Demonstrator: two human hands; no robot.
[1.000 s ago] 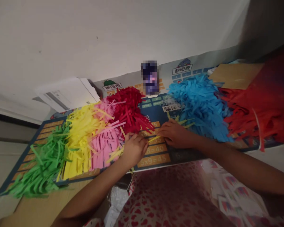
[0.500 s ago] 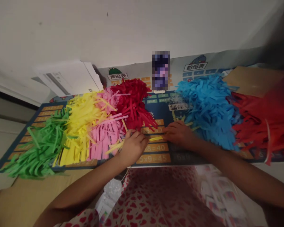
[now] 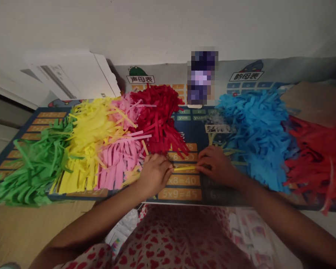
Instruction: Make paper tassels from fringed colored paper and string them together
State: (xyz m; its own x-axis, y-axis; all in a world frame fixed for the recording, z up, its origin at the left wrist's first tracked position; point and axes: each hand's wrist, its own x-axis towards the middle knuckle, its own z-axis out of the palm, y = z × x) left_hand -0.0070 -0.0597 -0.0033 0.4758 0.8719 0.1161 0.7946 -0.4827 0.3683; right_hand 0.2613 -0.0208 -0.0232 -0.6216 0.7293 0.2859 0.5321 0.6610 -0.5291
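A narrow yellow paper strip stretches between my two hands just above the printed mat. My left hand pinches its left end, fingers closed. At the other end, my right hand grips the strip between thumb and fingers. Dark red fringed paper lies just beyond my left hand, with pink fringed paper to its left. Loose pale yellow strips lie to the right of my right hand, beside blue fringed paper.
Yellow and green fringed paper cover the table's left side; red fringed paper lies at the right. A blurred-out phone-like object stands at the back. A white box leans at the back left, by the wall.
The view has shifted slightly, so the fringed paper piles sit farther apart in the picture. The strip between my hands looks narrower and more tightly drawn; both hands keep hold of it.
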